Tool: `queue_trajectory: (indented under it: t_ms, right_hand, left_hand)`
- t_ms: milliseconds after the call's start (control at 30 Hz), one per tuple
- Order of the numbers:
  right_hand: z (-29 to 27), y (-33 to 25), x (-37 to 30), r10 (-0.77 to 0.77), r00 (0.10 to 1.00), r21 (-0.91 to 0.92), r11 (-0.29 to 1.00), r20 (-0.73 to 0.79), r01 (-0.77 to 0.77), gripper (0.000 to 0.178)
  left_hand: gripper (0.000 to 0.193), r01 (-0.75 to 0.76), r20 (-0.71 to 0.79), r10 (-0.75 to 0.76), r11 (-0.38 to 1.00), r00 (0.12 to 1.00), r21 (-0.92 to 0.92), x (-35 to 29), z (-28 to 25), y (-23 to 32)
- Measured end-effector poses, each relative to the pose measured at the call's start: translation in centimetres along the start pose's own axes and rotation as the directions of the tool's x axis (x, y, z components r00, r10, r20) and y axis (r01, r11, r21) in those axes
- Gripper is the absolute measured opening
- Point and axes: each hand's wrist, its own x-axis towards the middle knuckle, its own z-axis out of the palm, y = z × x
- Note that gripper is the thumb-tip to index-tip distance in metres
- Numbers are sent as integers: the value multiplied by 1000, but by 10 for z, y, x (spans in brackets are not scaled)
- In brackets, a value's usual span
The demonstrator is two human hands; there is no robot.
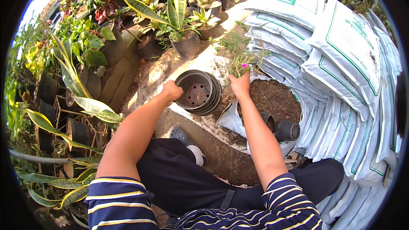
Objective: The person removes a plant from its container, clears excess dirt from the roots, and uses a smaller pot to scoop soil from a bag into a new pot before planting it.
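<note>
My left hand is closed on the near-left rim of a stack of black plastic pots. The top pot faces up, with drain holes showing in its bottom. My right hand grips the base of a thin-leaved plant with a pink flower. Its lower end is partly hidden by my fingers. Under my right forearm an opened white sack lies spread with dark brown potting soil. A small black pot lies on its side on that soil, beside another small pot.
White sacks are piled high along the right. Potted snake plants stand at the far side, and more pots and long leaves crowd the left. My shoe rests on the ground below the pot stack.
</note>
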Motion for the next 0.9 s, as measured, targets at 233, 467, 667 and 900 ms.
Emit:
queue_trajectory:
  t_ms: [233,467,667,900]
  right_hand:
    - [-15,37,25,188,981,-163,970,43,-179,81]
    - [-35,-13,-24,149,985,-453,886,86,-95,109]
    - [-5,5,-111,326,834,10,930,444,-368,71]
    - [-5,8,-136,403,608,314,590,684,-744,67]
  left_hand:
    - [36,-1,-10,1,1000,1000,30,18,-15,-5]
    - [45,43,72,-52,993,996,112,12,-35,-17]
    - [35,-8,131,15,998,991,-57,7,-30,-17]
    - [37,-6,245,1,1000,969,22,-15,-35,-2]
